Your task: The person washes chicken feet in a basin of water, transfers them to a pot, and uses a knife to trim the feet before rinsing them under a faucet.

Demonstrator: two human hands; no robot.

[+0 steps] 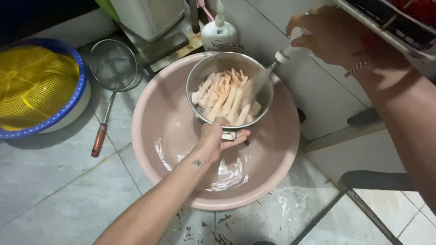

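Steel strainer (230, 89) of pale chicken feet (225, 96) sits over the pink basin (154, 136), near its far rim; your left hand (217, 137) clamps its handle, your right hand (323, 37) grips the sprayer (287, 47). Tilt it and feet could spill; spray may splash over the rim.

Single head-worn view, looking steeply down, close above pink basin (277, 168) on tiled floor (54, 181)

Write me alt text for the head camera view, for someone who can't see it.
The left hand holds a metal strainer of pale chicken feet over a pink basin while the right hand aims a spray nozzle at them. A second strainer and a yellow colander lie on the tiled floor.
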